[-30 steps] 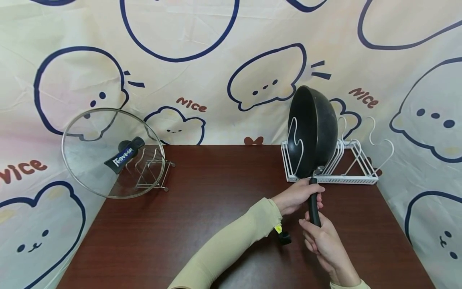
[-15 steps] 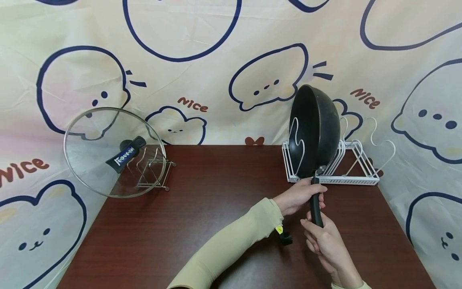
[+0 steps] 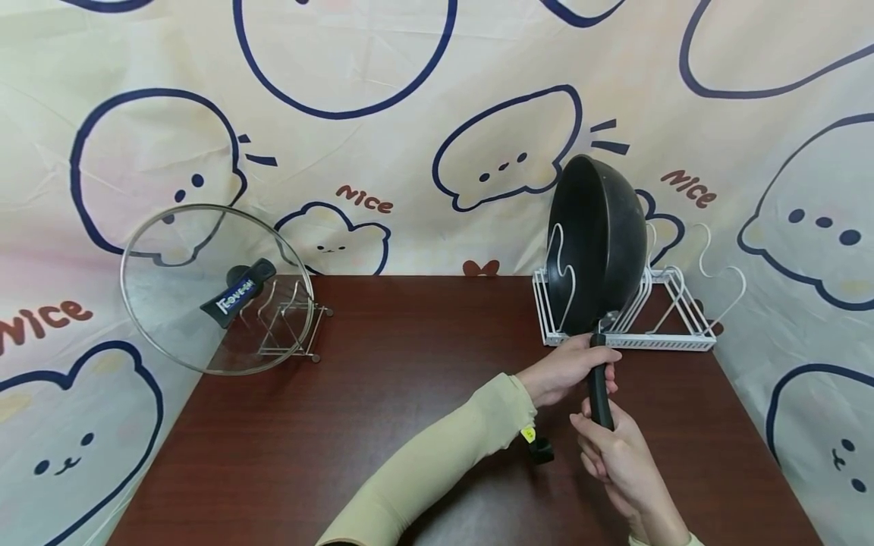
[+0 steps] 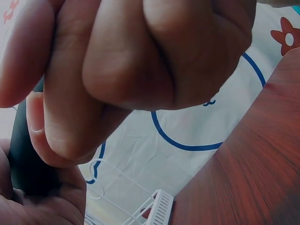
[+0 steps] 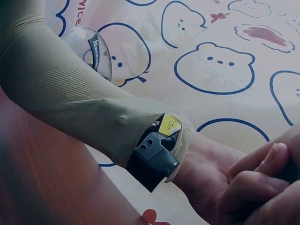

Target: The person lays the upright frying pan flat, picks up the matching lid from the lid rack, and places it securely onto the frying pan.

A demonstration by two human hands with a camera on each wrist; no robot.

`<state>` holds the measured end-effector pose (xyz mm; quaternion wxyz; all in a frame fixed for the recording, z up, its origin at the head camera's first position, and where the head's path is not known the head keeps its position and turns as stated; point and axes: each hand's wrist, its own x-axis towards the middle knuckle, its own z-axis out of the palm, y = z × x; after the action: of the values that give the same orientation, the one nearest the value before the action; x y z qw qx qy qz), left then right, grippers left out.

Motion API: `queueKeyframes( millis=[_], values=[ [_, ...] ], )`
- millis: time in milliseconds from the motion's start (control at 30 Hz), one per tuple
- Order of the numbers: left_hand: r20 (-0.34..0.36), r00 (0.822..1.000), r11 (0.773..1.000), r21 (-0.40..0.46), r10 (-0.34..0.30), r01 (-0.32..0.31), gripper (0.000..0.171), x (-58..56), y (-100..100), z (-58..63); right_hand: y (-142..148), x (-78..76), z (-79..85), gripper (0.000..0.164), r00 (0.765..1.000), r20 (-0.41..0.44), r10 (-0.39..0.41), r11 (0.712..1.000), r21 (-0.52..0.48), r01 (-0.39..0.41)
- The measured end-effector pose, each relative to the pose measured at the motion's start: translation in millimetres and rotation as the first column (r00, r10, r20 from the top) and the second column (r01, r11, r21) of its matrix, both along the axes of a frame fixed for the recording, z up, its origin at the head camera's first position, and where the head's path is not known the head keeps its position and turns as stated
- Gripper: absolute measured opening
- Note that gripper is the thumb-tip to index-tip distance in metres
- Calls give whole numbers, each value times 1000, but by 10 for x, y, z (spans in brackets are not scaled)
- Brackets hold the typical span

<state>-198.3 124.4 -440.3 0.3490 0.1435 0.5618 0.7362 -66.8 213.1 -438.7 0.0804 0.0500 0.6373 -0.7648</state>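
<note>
A black frying pan (image 3: 617,235) stands on its edge at the left end of the white wire rack (image 3: 658,341), its hollow side facing left and its handle (image 3: 601,398) pointing toward me. My left hand (image 3: 563,369) grips the handle near the pan body. Lower down, my right hand (image 3: 621,455) holds the handle's end. In the left wrist view, curled fingers (image 4: 122,61) fill the top and part of the dark handle (image 4: 28,154) shows at the left. The right wrist view shows my left hand (image 5: 206,168) beside the right fingers; the pan is out of that view.
A glass lid (image 3: 171,303) with a black knob leans upright in a small metal rack (image 3: 317,326) at the far left of the brown table (image 3: 410,364). A printed cloth (image 3: 382,152) hangs behind. White wire hooks (image 3: 734,296) rise from the right end of the white rack.
The pan has shifted very slightly to the right and up within the rack. Both hands keep their hold on the handle and move along with it. The lid stays put.
</note>
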Motion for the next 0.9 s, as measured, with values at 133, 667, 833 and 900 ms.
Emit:
queueKeyframes(
  millis=[133, 667, 833, 900],
  values=[
    [9, 1000, 1000, 0, 5, -5, 6, 6, -6, 7, -4, 3, 6, 16, 1000, 0, -2, 1000, 7, 2],
    [22, 1000, 1000, 14, -5, 4, 7, 36, -24, 71, -32, 32, 21, 15, 999, -53, -5, 1000, 2, 5],
    [0, 1000, 999, 42, -23, 23, 9, 31, -25, 117, -36, 39, 39, 16, 997, -69, -18, 1000, 4, 19],
    [-8, 1000, 998, 47, -29, 30, 7, 30, -25, 139, -37, 41, 48, 16, 997, -74, -25, 1000, 0, 25]
  ],
)
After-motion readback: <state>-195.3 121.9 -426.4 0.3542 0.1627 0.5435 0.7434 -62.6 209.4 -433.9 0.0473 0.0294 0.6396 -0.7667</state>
